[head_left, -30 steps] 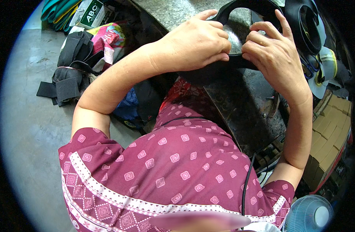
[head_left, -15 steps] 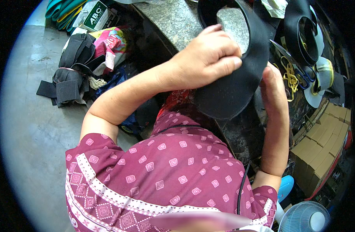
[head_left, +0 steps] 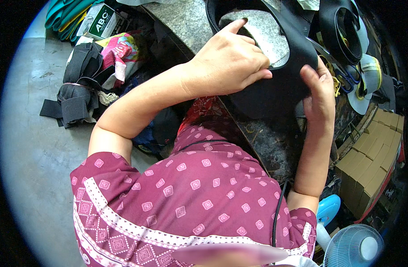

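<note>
Both hands are on a black visor-shaped piece (head_left: 297, 49), a broad smooth flap with a large oval opening. My left hand (head_left: 233, 60) lies over the near left side of the opening. Its thumb rests on the black surface, other fingers curl at the inner edge, and one finger stretches out over the opening. At the right edge, my right hand (head_left: 320, 89) grips the piece with its thumb in front; its other fingers are partly hidden behind. The lower part of the flap hangs in shadow above the dark table edge.
The speckled grey tabletop (head_left: 179, 20) lies beyond. To the right are more black curved pieces (head_left: 342, 38), scissors (head_left: 346, 82), a tape-like roll (head_left: 371, 73) and cardboard boxes (head_left: 368, 155). A fan (head_left: 355, 249) stands lower right; bundled black strips (head_left: 79, 84) lie at left.
The black piece has shifted up and its flap has tilted away. My left hand has moved slightly left with one finger now extended; my right hand has closed further on the edge.
</note>
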A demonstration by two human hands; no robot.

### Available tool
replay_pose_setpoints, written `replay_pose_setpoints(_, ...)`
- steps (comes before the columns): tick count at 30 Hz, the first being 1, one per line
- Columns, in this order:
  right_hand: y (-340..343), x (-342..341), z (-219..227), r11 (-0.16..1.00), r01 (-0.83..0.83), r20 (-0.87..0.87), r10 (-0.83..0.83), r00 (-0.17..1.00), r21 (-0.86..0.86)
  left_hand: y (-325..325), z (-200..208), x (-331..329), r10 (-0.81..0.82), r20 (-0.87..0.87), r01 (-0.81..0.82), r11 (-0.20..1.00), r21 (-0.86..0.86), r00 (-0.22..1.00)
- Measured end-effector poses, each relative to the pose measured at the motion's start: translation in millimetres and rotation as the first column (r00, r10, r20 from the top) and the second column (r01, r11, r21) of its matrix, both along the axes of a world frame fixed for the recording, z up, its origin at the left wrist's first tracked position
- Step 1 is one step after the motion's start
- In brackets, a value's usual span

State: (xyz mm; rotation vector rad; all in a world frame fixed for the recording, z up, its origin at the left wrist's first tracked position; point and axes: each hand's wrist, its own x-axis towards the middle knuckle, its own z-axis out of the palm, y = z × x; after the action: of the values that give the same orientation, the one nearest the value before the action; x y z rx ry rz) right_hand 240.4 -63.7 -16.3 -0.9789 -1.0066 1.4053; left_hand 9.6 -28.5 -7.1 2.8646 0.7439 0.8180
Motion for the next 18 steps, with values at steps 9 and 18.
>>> replay_pose_setpoints(9, -1.9, -1.3, -6.1, 0.992, 0.062, 0.247, -0.088, 0.965, 0.11, -8.2, 7.2, 3.2, 0.028, -0.127, -0.046, 0.99, -0.135, 0.992)
replay_pose_setpoints(18, -4.3, 1.0, 5.8, 0.993, -0.108, -0.187, 0.099, 0.977, -0.038, 2.2, 22.2, -9.3, 0.065, -0.07, -0.085, 0.937, -0.339, 0.995)
